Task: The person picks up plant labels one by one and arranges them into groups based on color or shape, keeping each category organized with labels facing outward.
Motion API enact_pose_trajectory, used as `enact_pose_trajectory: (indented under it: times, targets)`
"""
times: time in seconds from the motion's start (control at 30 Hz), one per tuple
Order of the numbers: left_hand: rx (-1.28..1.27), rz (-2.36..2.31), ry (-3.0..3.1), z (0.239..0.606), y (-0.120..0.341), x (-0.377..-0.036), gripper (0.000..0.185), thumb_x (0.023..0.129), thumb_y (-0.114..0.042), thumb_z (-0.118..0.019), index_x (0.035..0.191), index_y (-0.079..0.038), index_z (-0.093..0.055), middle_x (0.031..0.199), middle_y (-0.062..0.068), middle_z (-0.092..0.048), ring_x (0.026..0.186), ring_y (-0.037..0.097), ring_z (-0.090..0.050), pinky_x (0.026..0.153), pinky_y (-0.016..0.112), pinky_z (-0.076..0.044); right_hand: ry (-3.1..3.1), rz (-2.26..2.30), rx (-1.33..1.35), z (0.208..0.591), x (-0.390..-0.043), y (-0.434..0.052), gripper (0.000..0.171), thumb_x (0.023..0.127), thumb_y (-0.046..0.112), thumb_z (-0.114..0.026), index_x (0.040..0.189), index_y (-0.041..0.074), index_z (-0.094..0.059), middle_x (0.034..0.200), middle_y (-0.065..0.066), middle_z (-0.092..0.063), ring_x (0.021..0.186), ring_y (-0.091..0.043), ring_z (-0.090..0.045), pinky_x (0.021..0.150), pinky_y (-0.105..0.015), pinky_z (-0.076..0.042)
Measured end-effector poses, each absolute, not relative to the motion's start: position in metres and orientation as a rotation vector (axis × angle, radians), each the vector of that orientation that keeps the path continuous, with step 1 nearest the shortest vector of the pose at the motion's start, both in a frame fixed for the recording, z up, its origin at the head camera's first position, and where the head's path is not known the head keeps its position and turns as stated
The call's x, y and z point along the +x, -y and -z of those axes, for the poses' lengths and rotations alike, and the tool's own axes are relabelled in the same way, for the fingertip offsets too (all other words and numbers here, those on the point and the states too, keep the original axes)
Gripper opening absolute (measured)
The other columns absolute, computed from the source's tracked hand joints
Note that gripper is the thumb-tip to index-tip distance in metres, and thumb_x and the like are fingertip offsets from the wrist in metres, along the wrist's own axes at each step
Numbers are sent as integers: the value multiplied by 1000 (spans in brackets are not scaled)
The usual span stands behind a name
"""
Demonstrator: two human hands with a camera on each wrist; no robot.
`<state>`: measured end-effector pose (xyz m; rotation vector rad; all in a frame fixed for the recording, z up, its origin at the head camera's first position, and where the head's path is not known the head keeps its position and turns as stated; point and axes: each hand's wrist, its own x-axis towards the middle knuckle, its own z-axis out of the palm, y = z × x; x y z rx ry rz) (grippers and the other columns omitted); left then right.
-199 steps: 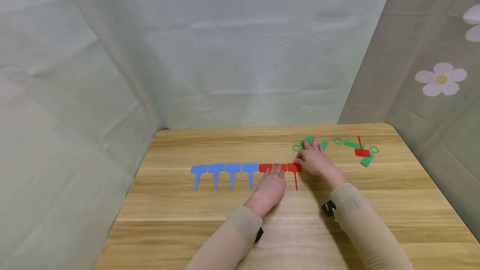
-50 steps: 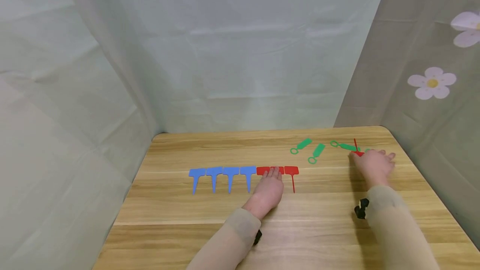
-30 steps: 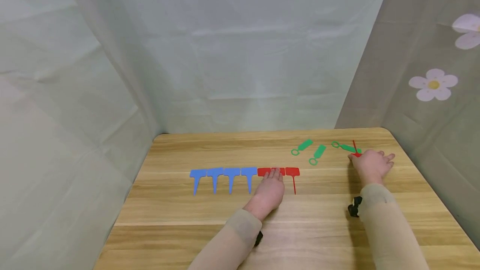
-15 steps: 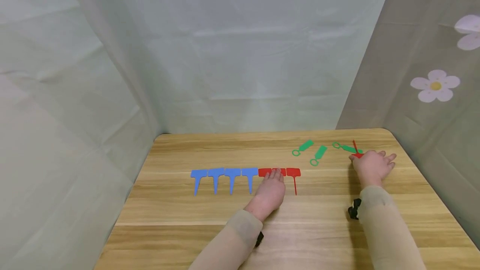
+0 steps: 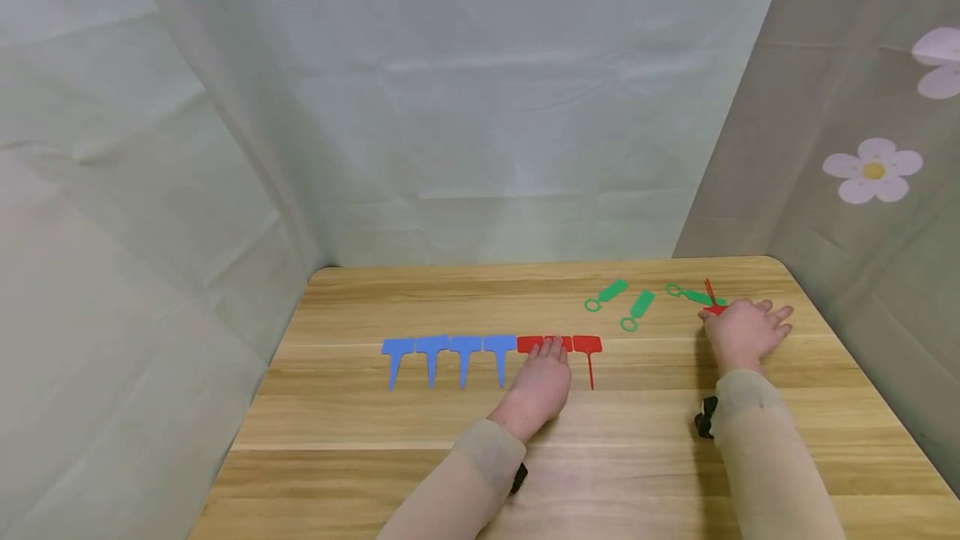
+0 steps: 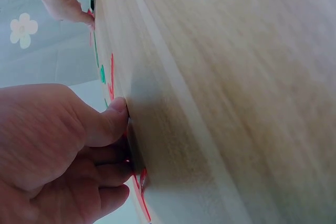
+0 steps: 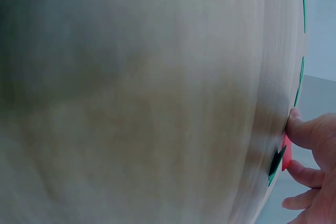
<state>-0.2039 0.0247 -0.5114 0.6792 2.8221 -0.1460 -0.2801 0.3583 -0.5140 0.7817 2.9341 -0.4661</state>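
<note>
hands are lying on a wooden table in the lower half of the head view. left hand, at lower centre, is resting palm down with fingers straight and relaxed, its fingertips pressing on the heads of two red t-shaped tags in a row, gripping nothing. in the left wrist view the thumb is lying against the wood with red plastic showing under the fingers. a third red tag is lying uncovered just right of that hand, stem pointing toward the bottom of the frame. four blue t-shaped tags are continuing the same row to the left of centre, heads touching side by side.

right hand, at centre right, is lying over a loose red tag near the table's far right corner, fingers spread and fairly straight; the right wrist view is showing the thumb touching the red piece, which is overlapping a green one, but i cannot tell whether the thumb is pinching it. a green ring-ended tag is crossing under the red tag's stem, and two more green tags are lying apart, left of the right hand.
</note>
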Motion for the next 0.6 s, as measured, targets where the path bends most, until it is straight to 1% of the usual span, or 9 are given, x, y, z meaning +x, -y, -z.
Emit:
enact_pose_trajectory:
  times: [0.17,0.4,0.53,0.6]
  targets:
    - [680,137,-2824,512,-24,-204,51,111,-16,-54,161,-4,-48,171,11,-38,158,26,-34,128,39,-30,-2935,485,792,513,-279,-358,86,102,47,-64,142,-26,-45,158,-51,-19,152,-68,2,122,-76,-12]
    - [663,135,-2809,512,-25,-204,53,111,-17,-56,162,-5,-47,172,10,-36,159,25,-32,128,39,-29,-2967,531,808,516,-278,-358,98,100,46,-67,148,-31,-29,155,-52,-24,152,-69,-2,122,-77,-13]
    - [650,130,-2797,512,-26,-204,56,110,-19,-59,163,-5,-45,173,9,-34,160,25,-30,128,39,-28,-3001,561,814,518,-278,-359,98,99,45,-69,146,-31,-31,153,-52,-27,152,-69,-3,122,-76,-13]
    - [648,126,-2795,511,-26,-205,57,110,-19,-59,163,-5,-45,173,9,-34,160,25,-29,129,39,-28,-3024,570,804,517,-278,-359,94,98,44,-71,143,-31,-35,150,-52,-31,152,-69,-5,121,-77,-15]
